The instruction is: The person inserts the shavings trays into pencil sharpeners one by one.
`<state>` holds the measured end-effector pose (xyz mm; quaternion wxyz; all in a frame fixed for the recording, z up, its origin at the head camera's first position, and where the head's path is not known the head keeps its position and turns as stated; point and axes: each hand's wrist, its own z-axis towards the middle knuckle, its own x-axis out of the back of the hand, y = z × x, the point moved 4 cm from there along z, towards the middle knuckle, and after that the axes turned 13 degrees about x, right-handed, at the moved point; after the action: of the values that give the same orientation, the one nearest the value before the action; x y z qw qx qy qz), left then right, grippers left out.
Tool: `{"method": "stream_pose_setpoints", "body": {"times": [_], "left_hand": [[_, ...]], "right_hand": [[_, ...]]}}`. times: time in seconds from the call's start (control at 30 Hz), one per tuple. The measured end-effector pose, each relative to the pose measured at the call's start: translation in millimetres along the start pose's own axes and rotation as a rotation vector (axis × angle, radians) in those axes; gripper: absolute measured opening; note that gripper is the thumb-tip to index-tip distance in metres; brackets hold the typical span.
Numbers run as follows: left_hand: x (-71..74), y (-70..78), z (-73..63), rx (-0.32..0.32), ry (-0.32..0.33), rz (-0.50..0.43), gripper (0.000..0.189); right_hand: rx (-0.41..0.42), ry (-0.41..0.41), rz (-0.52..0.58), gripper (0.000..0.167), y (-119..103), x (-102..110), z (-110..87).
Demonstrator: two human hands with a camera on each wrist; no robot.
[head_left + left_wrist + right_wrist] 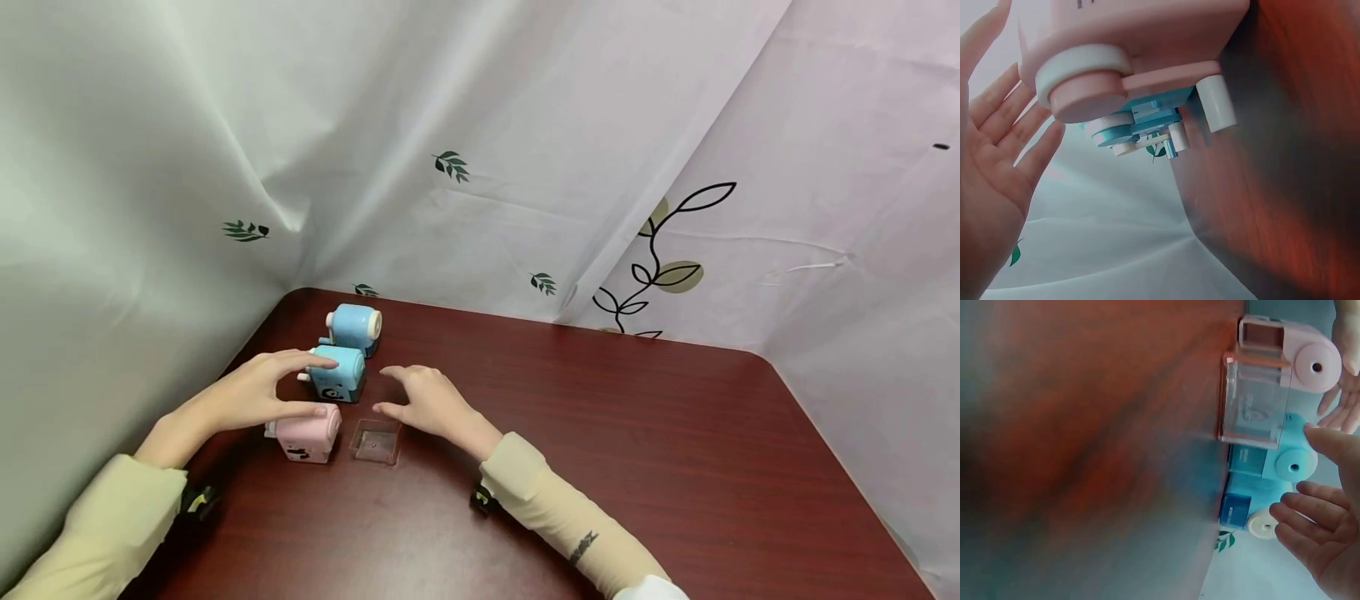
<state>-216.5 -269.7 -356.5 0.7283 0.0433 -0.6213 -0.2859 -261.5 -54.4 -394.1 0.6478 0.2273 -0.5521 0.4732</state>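
Observation:
Three crank pencil sharpeners stand in a row. Nearest is a pink sharpener [306, 435] with a panda print, behind it a light blue sharpener [339, 385], and farthest back a blue sharpener [355, 325] with a cream front ring. My left hand [255, 390] hovers over the pink one, fingers stretched and thumb by its top; whether it touches is unclear. A clear plastic drawer [376, 442] lies apart on the table, in front of the pink sharpener's open slot [1263, 335]. My right hand [425, 398] is just above and beside the drawer, holding nothing.
The dark red wooden table [600, 442] has rounded back corners. White cloth [465, 225] with leaf prints hangs behind it and along both sides. The sharpeners' crank handles [1215, 103] point toward the left cloth.

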Motion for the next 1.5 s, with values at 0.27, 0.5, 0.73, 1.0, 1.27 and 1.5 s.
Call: {"method": "stream_pose_setpoints", "body": {"times": [0.27, 0.5, 0.73, 1.0, 1.27, 1.5], "left_hand": [[-5.9, 2.4, -10.5, -0.062, 0.03, 0.012, 0.057], [-9.7, 1.0, -15.8, -0.026, -0.002, -0.026, 0.061], [-16.5, -1.8, -19.7, -0.001, -0.048, -0.096, 0.06], [-24.8, -2.5, -22.3, -0.013, -0.074, -0.137, 0.056], [-27.6, -6.1, -21.4, -0.023, -0.071, -0.133, 0.056], [-27.8, -6.4, -21.7, -0.043, -0.106, -0.105, 0.055]], "right_hand": [[-0.019, -0.014, 0.014, 0.063, -11, -4, -16.5], [-0.057, -0.123, -0.011, 0.079, -16, -6, -24.8], [-0.021, -0.134, 0.013, 0.066, -18, -5, -27.1], [-0.004, -0.163, 0.036, 0.06, -20, -8, -30.2], [0.003, -0.143, 0.044, 0.048, -19, -7, -29.8], [0.014, -0.143, 0.048, 0.044, -22, -6, -26.5]]}}
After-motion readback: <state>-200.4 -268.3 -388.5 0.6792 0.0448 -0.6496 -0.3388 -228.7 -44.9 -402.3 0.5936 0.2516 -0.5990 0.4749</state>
